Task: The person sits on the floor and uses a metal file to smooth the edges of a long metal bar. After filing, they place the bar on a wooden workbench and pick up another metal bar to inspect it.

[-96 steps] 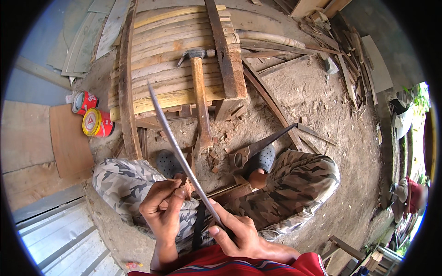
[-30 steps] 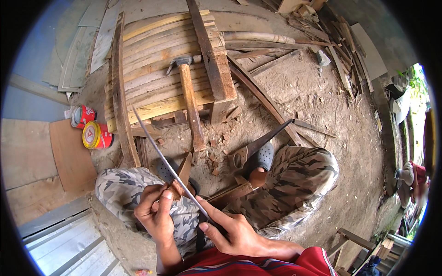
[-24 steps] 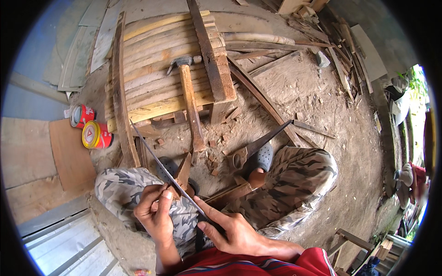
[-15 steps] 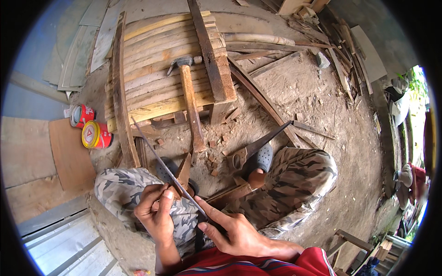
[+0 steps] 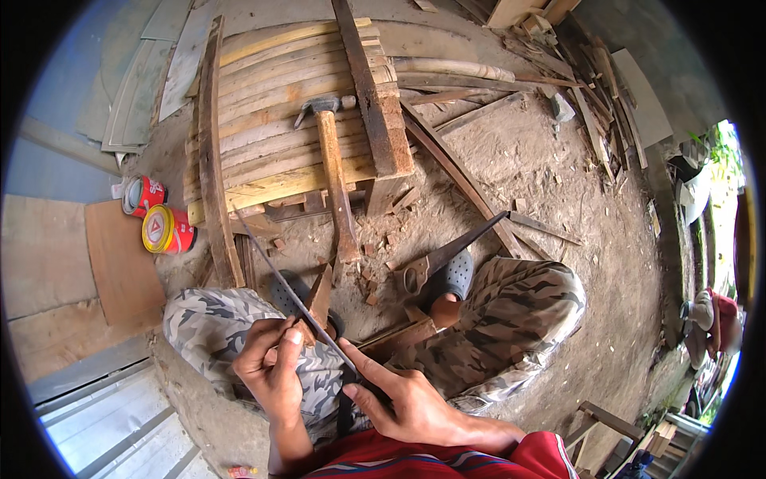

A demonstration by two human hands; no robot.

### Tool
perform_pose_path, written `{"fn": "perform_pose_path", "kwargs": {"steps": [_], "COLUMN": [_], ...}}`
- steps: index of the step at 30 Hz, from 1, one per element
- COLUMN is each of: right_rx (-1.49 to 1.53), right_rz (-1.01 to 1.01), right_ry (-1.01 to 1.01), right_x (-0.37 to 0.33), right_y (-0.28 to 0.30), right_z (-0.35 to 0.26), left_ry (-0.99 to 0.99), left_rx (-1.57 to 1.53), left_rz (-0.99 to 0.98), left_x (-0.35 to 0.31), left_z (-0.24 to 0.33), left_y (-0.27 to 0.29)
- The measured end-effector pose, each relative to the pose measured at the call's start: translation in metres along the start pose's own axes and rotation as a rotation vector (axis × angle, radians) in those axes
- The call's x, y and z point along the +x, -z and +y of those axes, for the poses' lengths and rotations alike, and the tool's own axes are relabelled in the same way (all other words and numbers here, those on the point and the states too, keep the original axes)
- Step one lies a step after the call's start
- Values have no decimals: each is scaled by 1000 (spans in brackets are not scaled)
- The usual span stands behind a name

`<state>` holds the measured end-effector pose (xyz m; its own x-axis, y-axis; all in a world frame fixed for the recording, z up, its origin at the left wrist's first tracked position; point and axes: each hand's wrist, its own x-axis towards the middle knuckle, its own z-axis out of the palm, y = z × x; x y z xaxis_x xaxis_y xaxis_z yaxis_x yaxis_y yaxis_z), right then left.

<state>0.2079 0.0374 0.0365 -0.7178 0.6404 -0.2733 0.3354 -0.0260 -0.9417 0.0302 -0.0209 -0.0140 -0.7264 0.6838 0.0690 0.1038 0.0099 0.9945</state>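
Observation:
My left hand [image 5: 270,363] is closed, pinching a small brown piece of wood [image 5: 306,331] between thumb and fingers above my left thigh. My right hand [image 5: 407,403] grips the near end of a long, thin metal blade [image 5: 275,273], index finger stretched along it. Its handle is hidden in the palm. The blade is seen edge-on, running up and left past the wood, close beside my left fingertips; I cannot tell whether it touches the wood. A wedge-shaped wooden offcut [image 5: 319,295] stands just beyond. On the ground by my right foot lies a handsaw [image 5: 419,273].
A low stack of wooden slats [image 5: 279,132] stands ahead, with a claw hammer [image 5: 331,160] leaning on it. Two red cans [image 5: 167,230] are at left. Long boards [image 5: 459,180] and scrap lie at right. In the far right background, a person [image 5: 714,319] is partly visible.
The view has shifted very slightly. Both hands, the wood and the blade keep nearly the same places.

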Motion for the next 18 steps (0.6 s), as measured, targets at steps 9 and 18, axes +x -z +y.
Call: {"fn": "perform_pose_path", "kwargs": {"steps": [9,18], "right_rx": [53,12], "right_rz": [14,-18], "right_ry": [-40,-27], "right_x": [0,1], "right_y": [2,-2], "right_z": [-2,1], "left_ry": [-8,-41], "left_rx": [-14,-11], "left_rz": [27,35], "left_x": [3,2], "left_z": [-2,-6], "left_y": [1,3]}}
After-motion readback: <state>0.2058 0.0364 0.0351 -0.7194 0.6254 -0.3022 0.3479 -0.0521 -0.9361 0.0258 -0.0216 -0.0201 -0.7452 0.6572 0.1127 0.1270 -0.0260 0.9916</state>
